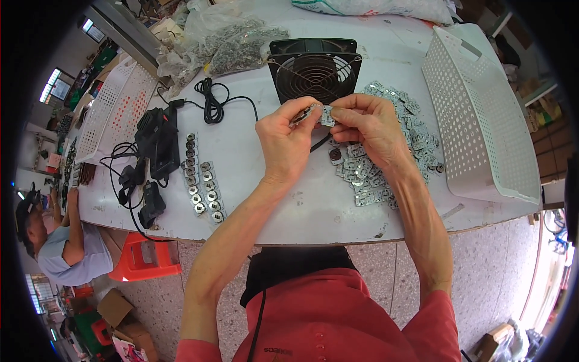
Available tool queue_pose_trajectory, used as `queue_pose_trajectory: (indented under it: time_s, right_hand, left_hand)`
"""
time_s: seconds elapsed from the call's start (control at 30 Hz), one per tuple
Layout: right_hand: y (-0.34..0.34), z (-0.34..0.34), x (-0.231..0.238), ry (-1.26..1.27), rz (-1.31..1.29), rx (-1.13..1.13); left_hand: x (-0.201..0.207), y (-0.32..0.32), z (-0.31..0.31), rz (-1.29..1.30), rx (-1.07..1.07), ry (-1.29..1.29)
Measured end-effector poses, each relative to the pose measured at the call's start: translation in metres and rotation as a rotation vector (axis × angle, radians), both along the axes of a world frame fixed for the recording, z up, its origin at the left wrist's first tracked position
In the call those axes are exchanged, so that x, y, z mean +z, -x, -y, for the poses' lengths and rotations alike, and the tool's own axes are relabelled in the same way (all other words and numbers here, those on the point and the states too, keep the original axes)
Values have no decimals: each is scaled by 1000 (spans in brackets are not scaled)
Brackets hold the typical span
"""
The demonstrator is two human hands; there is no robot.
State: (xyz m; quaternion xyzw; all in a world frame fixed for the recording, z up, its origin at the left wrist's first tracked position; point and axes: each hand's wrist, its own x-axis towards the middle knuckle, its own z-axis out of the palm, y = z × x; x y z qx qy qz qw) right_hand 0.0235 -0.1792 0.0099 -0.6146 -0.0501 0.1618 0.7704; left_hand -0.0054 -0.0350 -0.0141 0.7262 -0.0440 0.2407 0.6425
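Note:
Close in front of the fan, my left hand (285,145) is closed, with a small round-ended metal part pinched between thumb and fingers. My right hand (375,130) grips a small silvery metal plate (327,116) between thumb and forefinger, right against the left fingertips. Whether the two pieces are joined cannot be made out. Under and beside my right wrist spreads a loose pile of similar metal plates (365,175). Left of my left forearm, metal parts with round centres lie in two lines, a longer row (192,161) and a shorter row (211,192).
A black fan (313,75) stands behind my hands. White perforated baskets rise at the right (473,120) and left (114,114). A black power adapter (158,142) and cables (211,102) lie at left, bagged metal parts (235,45) behind. A person (66,247) sits far left.

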Motion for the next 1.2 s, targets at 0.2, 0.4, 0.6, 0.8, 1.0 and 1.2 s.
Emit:
queue_pose_trajectory:
  time_s: [0.2,0.4,0.6,0.8,1.0,1.2]
  right_hand:
    - [-1,-1,-3,15,22,-11]
    - [-2,-2,-4,16,66,-15]
    - [-4,-1,-6,50,-6,1]
    - [-5,-1,-7,29,-12,8]
    - [-3,-2,-5,0,25,-15]
    - [-2,-1,-5,21,50,-24]
  left_hand:
    - [1,0,0,-15,-7,19]
    - [-1,-3,-2,-29,-19,40]
    - [-2,-3,-2,-79,-30,83]
    - [0,-3,-1,-111,-36,113]
    - [2,-3,-4,-129,-66,155]
    - [6,-3,-2,-158,-66,236]
